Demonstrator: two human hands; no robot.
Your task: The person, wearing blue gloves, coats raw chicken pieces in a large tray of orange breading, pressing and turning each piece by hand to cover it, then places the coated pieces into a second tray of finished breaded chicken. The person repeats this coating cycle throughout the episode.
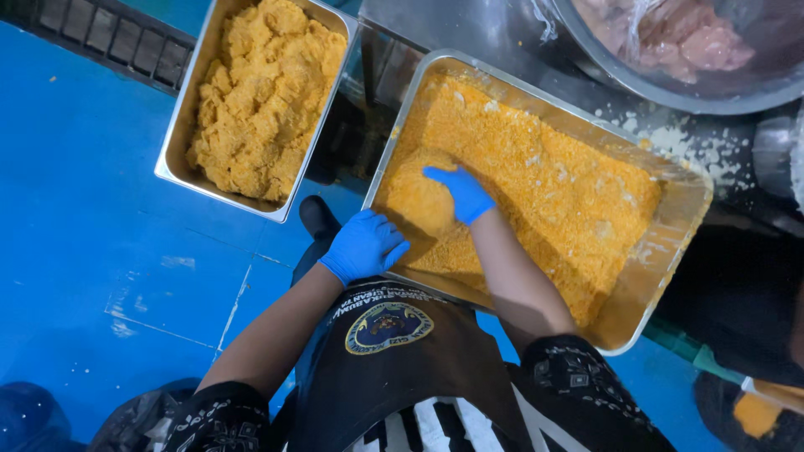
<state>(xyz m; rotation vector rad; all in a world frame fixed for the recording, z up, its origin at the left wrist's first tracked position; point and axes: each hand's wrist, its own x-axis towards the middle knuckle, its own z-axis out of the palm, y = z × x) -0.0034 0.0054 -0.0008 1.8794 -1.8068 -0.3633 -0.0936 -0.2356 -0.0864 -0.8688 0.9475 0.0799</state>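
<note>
Pressing down on a crumbed piece (419, 201), the right hand (461, 194) in a blue glove lies flat, fingers together. Left hand (364, 244), also gloved, is loosely curled at the near rim of the crumb tray (670, 243), gripping nothing visible. The piece sits at the tray's near-left end, bedded in orange crumbs (553, 184). Beside it, a second steel tray (172, 151) holds coated pieces (264, 96). A metal bowl (620, 75) of raw meat (678, 38) stands beyond. Blue floor (92, 234) below.

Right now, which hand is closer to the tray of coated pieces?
Left. The left hand sits at the crumb tray's near edge, nearer the coated-pieces tray. The right hand presses a crumbed piece farther away.
</note>
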